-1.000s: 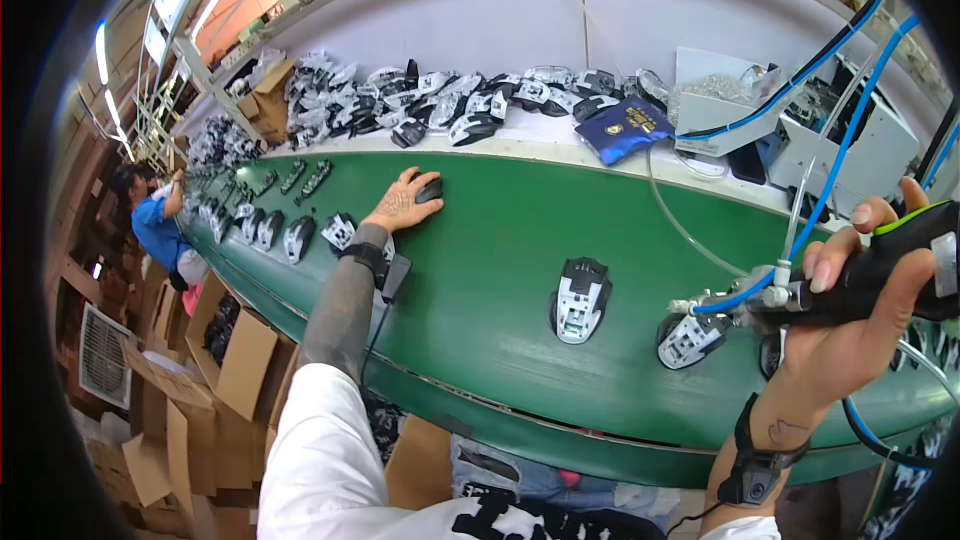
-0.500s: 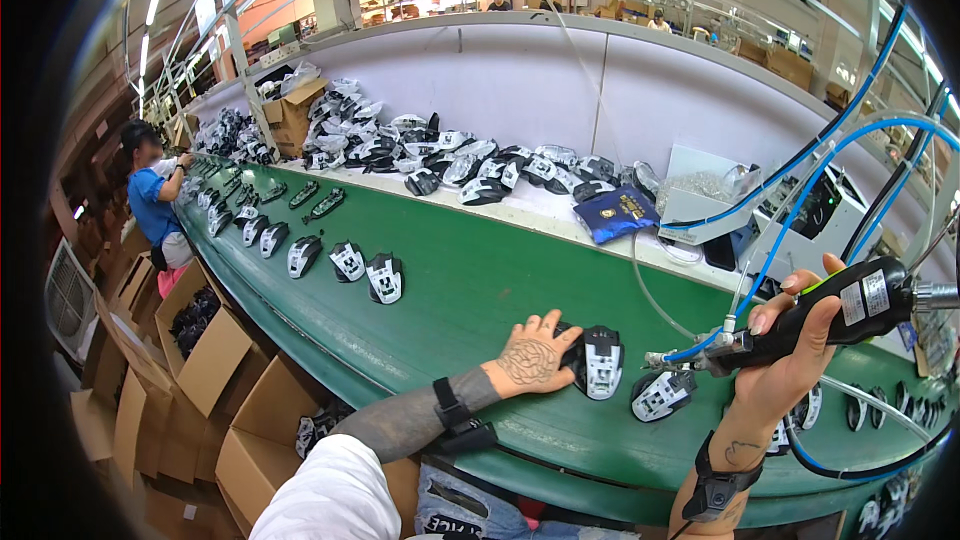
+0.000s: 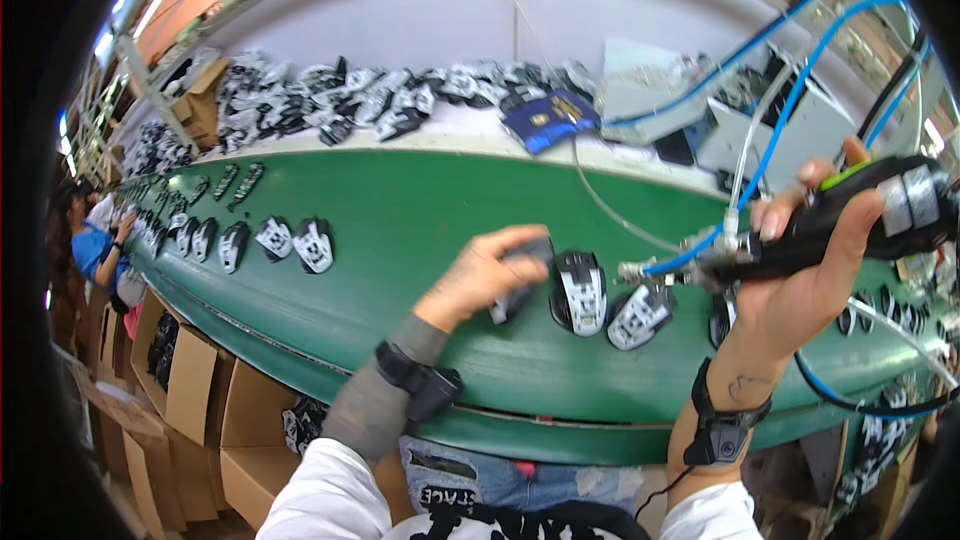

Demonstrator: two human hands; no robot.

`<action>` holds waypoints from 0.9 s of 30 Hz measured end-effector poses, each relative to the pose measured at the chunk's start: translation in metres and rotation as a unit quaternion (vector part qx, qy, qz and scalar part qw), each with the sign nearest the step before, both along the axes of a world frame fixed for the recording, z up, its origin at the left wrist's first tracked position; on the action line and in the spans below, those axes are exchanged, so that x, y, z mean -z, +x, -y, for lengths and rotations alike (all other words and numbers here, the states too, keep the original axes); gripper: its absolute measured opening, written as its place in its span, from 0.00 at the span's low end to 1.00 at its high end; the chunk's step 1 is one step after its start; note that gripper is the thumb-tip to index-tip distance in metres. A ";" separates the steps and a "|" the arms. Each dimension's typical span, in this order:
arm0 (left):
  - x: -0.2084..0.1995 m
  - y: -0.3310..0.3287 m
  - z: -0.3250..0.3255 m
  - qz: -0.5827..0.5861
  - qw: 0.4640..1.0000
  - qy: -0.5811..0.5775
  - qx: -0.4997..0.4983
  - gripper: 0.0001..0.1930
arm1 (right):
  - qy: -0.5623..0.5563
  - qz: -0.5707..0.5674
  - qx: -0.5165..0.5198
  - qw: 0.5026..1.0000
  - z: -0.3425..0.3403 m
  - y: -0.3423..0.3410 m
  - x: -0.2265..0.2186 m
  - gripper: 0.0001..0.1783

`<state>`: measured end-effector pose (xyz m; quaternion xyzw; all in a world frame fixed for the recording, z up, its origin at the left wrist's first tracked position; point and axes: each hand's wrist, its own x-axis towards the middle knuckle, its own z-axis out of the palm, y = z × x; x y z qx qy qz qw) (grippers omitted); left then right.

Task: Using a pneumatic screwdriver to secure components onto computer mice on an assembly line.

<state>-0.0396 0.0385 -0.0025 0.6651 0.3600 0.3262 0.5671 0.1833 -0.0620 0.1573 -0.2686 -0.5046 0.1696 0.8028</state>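
Note:
My left hand is closed around a dark, motion-blurred computer mouse shell, tilted just above the green conveyor belt. Right beside it lies a black-and-white mouse housing with its inner side up, and a second housing rests slightly farther right. In my right hand is a black power screwdriver, held sideways with fingers wrapped round its body. Its metal nose, fitted with a blue air hose, hovers over the second housing; whether they touch, I cannot tell.
More housings line the belt to the left, with narrow dark parts behind them. A pile of bagged shells, a blue pouch and a white bin occupy the back ledge. Cartons stand lower left; a co-worker is far left.
My left hand has gone from lying spread beside a housing to gripping a dark shell to its left. The whole view has shifted downward and right. My right hand still holds the screwdriver.

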 end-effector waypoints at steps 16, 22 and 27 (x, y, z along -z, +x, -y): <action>0.004 0.026 0.048 0.366 0.863 -0.343 0.067 0.33 | 0.031 0.005 -0.059 0.998 -0.003 0.007 0.012 0.32; 0.009 0.026 0.049 0.372 0.857 -0.347 0.084 0.33 | 0.055 0.004 -0.075 0.996 0.000 0.000 0.012 0.32; 0.006 0.025 0.049 0.370 0.856 -0.352 0.081 0.32 | 0.077 0.007 -0.078 0.994 0.002 -0.004 0.011 0.33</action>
